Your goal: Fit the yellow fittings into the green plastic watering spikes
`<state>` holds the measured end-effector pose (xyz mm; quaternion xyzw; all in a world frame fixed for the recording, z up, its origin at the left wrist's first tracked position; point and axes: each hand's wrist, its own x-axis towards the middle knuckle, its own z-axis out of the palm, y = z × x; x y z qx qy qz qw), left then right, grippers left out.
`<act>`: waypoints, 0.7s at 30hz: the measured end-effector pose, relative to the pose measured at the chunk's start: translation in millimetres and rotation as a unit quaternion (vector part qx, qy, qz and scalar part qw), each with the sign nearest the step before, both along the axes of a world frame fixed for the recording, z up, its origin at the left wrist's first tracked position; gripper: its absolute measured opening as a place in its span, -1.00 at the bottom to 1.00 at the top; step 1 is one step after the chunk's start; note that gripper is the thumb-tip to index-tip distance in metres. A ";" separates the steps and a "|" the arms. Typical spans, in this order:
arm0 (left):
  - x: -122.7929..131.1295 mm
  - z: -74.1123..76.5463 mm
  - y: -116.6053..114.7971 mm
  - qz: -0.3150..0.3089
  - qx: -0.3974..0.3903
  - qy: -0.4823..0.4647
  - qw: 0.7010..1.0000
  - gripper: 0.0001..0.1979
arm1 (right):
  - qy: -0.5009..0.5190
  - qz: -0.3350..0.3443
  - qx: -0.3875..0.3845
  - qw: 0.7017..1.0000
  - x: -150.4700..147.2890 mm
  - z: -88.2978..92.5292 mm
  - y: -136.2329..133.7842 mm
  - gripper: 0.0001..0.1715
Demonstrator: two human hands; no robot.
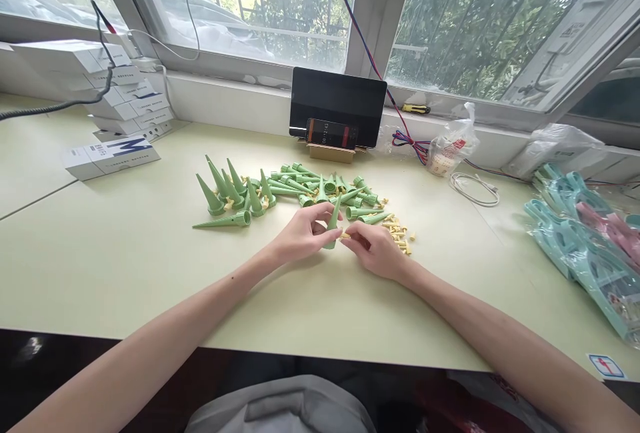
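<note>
My left hand [306, 228] is closed round a green plastic spike [333, 223], which stands nearly upright with its point up. Against the spike's side my right hand [375, 248] pinches a small yellow plastic peg [345, 235]; whether its tip is inside the spike I cannot tell. Behind the hands lies a heap of loose green spikes [293, 184]. To the left, several spikes with yellow pegs [230, 186] stand on their wide ends, and one spike [223, 220] lies in front of them. Loose yellow pegs [401, 236] are scattered just beyond my right hand.
A tablet [337, 96] with a phone [331, 133] on a stand is at the back. White boxes [113, 156] are stacked at the left. A plastic bag [453, 143], a white cable [475, 192] and bagged turquoise plastic clips [575, 233] lie to the right.
</note>
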<state>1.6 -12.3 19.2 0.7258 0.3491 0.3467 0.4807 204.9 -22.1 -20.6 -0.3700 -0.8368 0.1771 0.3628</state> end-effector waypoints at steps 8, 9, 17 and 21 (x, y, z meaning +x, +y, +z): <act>0.2 -1.0 0.0 0.004 0.010 0.006 1.000 -0.80 | -0.011 0.002 -0.011 1.000 -0.6 2.0 1.5 -0.74; 0.3 -0.9 0.1 0.004 0.008 0.004 1.000 -0.80 | 0.000 0.001 -0.013 1.000 -0.6 1.7 1.4 -0.79; 0.7 0.2 -0.1 0.002 0.002 0.013 1.000 -0.78 | -0.011 -0.002 0.012 1.000 -0.7 0.5 1.3 -0.70; 0.5 -0.6 0.6 -0.002 -0.001 0.013 1.000 -0.78 | -0.029 0.004 0.008 1.000 -0.9 1.8 1.7 -0.61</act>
